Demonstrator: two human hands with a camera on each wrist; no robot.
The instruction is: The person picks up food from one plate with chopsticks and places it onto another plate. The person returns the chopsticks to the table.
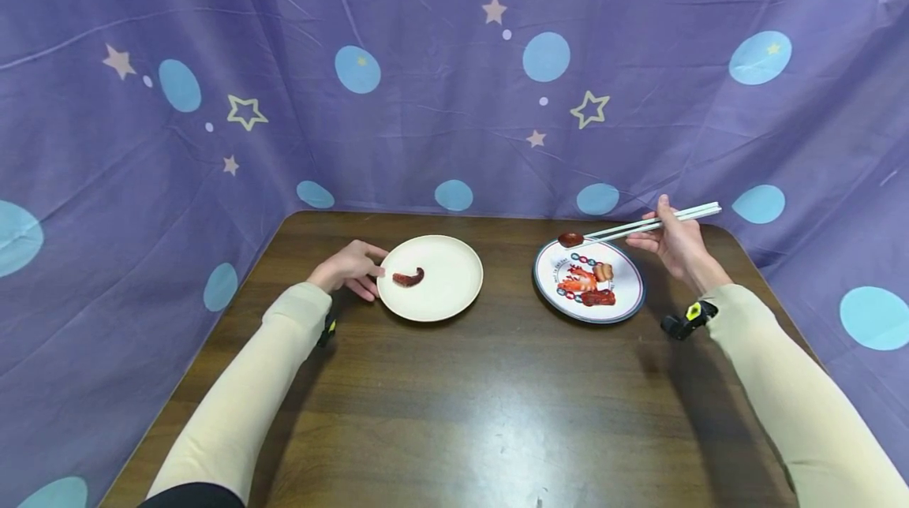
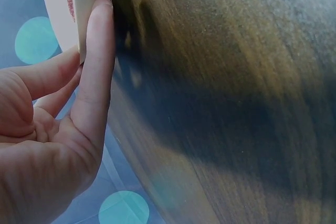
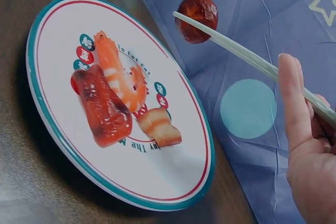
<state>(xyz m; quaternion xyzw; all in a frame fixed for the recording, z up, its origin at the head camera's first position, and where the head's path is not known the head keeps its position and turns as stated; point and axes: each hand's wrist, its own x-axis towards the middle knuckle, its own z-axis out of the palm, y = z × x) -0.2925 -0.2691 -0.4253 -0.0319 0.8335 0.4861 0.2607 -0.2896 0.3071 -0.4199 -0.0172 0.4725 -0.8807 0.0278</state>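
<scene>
At the left, my left hand (image 1: 353,269) pinches the near-left rim of a cream plate (image 1: 449,299), fingers along its underside. A dark red, curved piece of food (image 1: 408,278) lies on that plate. My right hand (image 1: 678,244) holds white chopsticks (image 3: 236,49), their tips gripping a glossy red-brown round piece of food (image 3: 197,18). This piece hangs over the far-left rim of a white plate with a blue-green edge (image 3: 181,177). On the white plate lie a shrimp (image 3: 118,69), a glossy red slab of meat (image 3: 102,106) and a layered pork-like chunk (image 3: 159,126).
Both plates stand on a brown wooden table (image 1: 454,413). Behind it and along the sides hangs a purple curtain (image 1: 440,82) with stars and blue dots. Black wrist cameras are strapped on both arms, the right one (image 1: 685,324) close beside the white plate.
</scene>
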